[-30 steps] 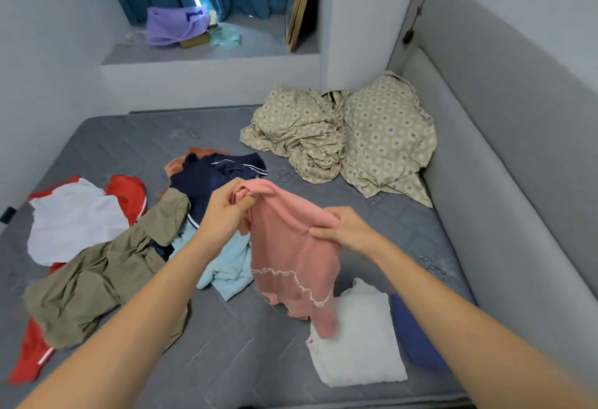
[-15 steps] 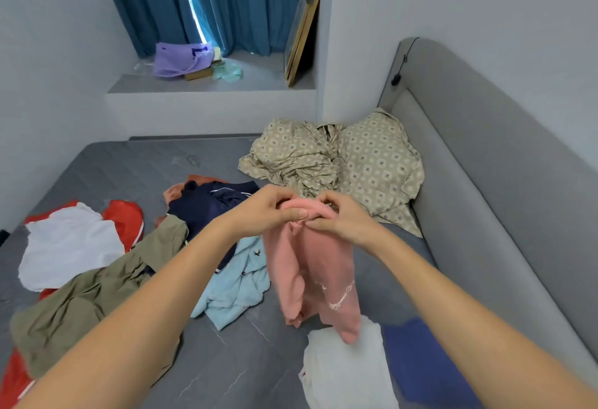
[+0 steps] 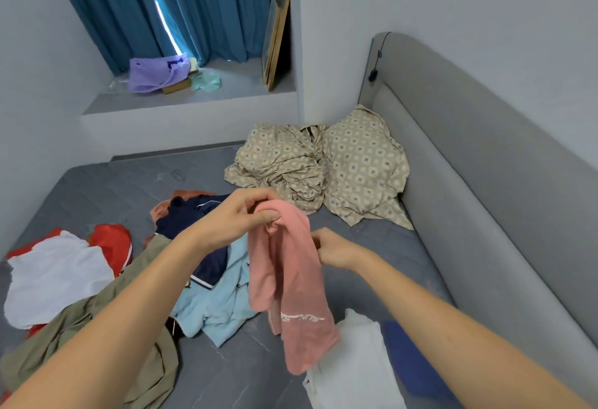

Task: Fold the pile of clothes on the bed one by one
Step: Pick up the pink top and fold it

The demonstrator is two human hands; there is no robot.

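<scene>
Bed (image 3: 106, 188): grey, clothes strewn.
L hand (image 3: 241, 216): fingers pinching pink top (image 3: 291, 279) at top.
R hand (image 3: 333, 248): fingers pinching its edge.

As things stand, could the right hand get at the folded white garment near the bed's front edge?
Probably not straight away. The right hand is pinching the pink garment, which hangs over part of the folded white garment. Once it lets go, nothing else seems to block the way down.

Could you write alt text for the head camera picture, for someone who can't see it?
Two bare hands hold up a pink garment over a grey bed; the left hand grips its top, the right hand pinches its edge. Unfolded clothes lie scattered below.
</scene>
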